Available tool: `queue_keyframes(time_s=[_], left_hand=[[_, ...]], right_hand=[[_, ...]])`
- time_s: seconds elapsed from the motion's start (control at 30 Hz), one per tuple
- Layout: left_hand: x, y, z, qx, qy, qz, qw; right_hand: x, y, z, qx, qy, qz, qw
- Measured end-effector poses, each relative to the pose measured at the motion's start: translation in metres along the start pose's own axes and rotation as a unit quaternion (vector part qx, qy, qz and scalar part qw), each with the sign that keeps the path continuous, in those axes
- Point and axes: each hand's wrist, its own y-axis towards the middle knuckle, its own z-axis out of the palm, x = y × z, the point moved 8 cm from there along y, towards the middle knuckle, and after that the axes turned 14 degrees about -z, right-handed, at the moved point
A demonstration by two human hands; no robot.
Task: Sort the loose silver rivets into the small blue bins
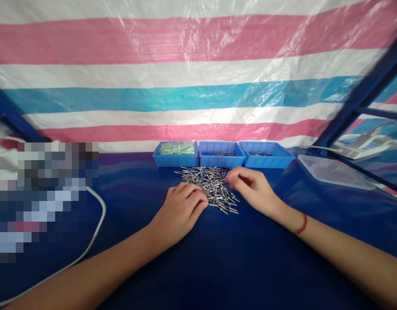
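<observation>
Backdrop: striped plastic sheeting (185,43) hangs behind a dark blue bench (218,262).
Metal pins: a loose, silvery heap of rivet-like pins (214,183) lies on the bench between the two hands, probably gathered there so that both reach it easily.
Left grip: the left hand (185,202) rests palm down at the heap's near left edge, fingers curled, perhaps steadying it; whether they hold a pin, I cannot tell.
Right grip: the right hand (252,187) is at the heap's right edge, thumb and fingertips drawn close, which suits small pieces; I cannot tell whether a pin sits between them.
Blue bins: three stand in a row just behind the heap, seemingly for a short reach; the left bin (175,162) holds greenish packets, the middle bin (221,162) and right bin (268,162) some thin pieces.
Room and edges: bench surface runs between the forearms, leaving space to draw back; a translucent plastic lid (334,172) bounds the right, a white cable (103,211) the left.
</observation>
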Motion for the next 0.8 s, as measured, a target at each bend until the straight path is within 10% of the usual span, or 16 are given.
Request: queue_keyframes(time_s=[0.2, 0.8], left_hand=[[-0.002, 0.000, -0.012, -0.058, -0.065, 0.008, 0.996], [0.005, 0.001, -0.018, -0.074, -0.188, -0.039, 0.979]], right_hand=[[0.049, -0.008, 0.038, 0.166, -0.129, -0.188, 0.960], [0.042, -0.011, 0.041, 0.147, -0.059, -0.159, 0.974]])
